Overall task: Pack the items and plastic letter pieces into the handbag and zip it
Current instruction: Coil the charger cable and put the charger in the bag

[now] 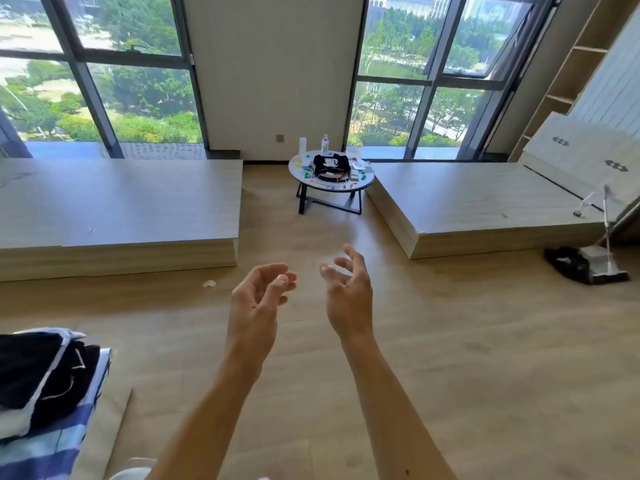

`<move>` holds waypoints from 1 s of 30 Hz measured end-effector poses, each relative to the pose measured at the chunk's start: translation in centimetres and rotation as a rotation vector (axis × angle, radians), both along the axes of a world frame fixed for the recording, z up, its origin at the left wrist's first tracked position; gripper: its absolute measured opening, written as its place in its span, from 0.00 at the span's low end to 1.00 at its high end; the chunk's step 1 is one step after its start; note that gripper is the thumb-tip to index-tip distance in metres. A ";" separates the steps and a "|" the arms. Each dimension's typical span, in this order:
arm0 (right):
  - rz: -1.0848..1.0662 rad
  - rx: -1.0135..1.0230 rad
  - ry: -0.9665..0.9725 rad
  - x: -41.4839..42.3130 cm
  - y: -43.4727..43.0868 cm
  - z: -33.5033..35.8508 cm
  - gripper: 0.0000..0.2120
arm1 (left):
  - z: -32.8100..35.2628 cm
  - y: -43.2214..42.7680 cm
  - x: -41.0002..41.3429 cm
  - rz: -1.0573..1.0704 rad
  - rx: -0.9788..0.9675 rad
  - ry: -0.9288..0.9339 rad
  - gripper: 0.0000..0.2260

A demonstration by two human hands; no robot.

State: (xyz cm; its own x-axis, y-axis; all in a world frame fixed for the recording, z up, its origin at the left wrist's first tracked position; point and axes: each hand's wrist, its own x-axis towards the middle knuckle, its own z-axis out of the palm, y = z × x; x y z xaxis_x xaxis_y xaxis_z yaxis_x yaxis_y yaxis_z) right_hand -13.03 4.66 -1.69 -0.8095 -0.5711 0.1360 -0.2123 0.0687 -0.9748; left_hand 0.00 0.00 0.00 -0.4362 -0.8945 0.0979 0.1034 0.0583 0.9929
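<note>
Hovering side by side above a pale wood-plank floor [450, 341]: bare left hand [258, 299] and right hand [348, 292] | grip: both slack, fingers loosely curled and apart, holding nothing | soft black handbag [329, 164] far ahead, on a round white surface [301, 183] | small bright plastic letter pieces [304, 174] scattered around the bag

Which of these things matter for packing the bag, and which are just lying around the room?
For the job: handbag, letter pieces and bottle on the round table; left hand and right hand, both empty.

Just lying about: broom, bedding, paper scrap, wooden platforms.
</note>
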 end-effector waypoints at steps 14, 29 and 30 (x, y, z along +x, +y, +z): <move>-0.105 -0.023 -0.143 -9.2 -14.3 -0.4 0.16 | 1.1 -15.5 -7.4 -0.120 0.043 -0.003 0.08; -0.135 -0.073 -0.227 -30.3 -30.4 -2.3 0.15 | 0.5 -32.1 -29.5 -0.206 -0.014 -0.095 0.08; -0.124 -0.066 -0.230 -31.4 -31.3 -2.2 0.15 | 0.8 -33.0 -30.6 -0.204 -0.018 -0.095 0.08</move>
State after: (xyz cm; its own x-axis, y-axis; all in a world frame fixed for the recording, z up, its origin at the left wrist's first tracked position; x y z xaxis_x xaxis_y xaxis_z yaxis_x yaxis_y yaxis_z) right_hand -44.43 -26.62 -3.86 -0.8869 -0.4613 -0.0260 0.0215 0.0151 -0.9997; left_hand -30.57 -32.98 0.76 -0.6158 -0.7854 0.0629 0.0207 0.0637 0.9978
